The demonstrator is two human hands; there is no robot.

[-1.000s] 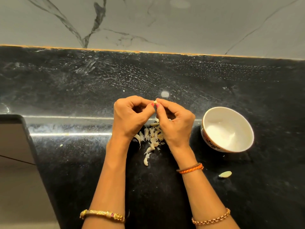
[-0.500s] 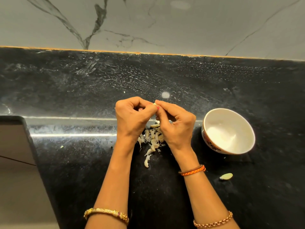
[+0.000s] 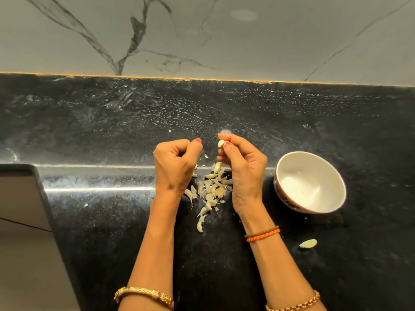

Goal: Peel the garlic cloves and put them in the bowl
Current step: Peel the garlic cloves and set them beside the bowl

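The black counter (image 3: 292, 122) runs the full width under a veined grey wall (image 3: 269, 41), and a dark tray (image 3: 20, 198) pokes in at its left edge. Toward the right edge the white bowl (image 3: 286, 167) sits tilted, its inside pale; whether any cloves lie in it I cannot tell. Over the middle of the counter, near its front edge, both hands hover just apart. The right hand (image 3: 244, 167) pinches a pale clove (image 3: 221, 143) between thumb and fingertips, the other fingers curled. The left hand (image 3: 174, 164) is curled with thumb pressed to forefinger; it may hold a scrap of skin, but nothing shows plainly, so I cannot tell. Beneath and between the wrists lies the pile (image 3: 210, 187) of skins and cloves, trailing toward the front edge, and a lone greenish piece (image 3: 308, 243) rests apart, in front of the bowl. The clove looks bare or nearly so, so the step in hand is likely finishing the peel and carrying it to the bowl. To do it well: turn the clove once to check for clinging skin, flick any scrap onto the pile rather than toward the bowl, keep the pinch light so the slick clove does not squirt out, and let go low over the bowl's open side.
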